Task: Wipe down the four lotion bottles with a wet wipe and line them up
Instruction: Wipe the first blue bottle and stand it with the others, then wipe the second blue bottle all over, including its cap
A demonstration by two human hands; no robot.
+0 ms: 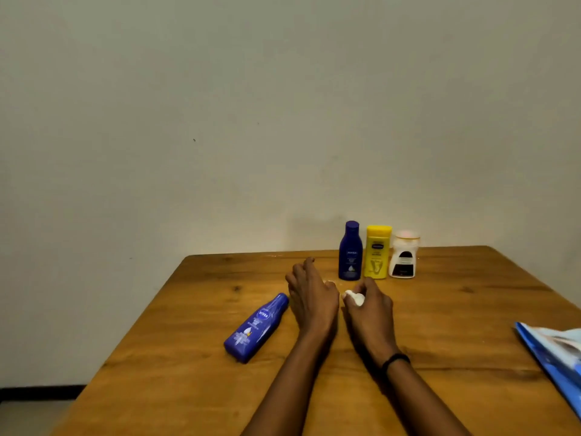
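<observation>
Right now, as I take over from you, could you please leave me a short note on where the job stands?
Left hand: open over the table, apparently empty.
Right hand: grips a crumpled wet wipe.
Upright Nivea bottle, yellow lotion bottle and white lotion bottle stand in a row at the far edge, seemingly done.
To do: the lying Nivea bottle, on its side beside the left hand, likely needs wiping and standing in the row.
</observation>
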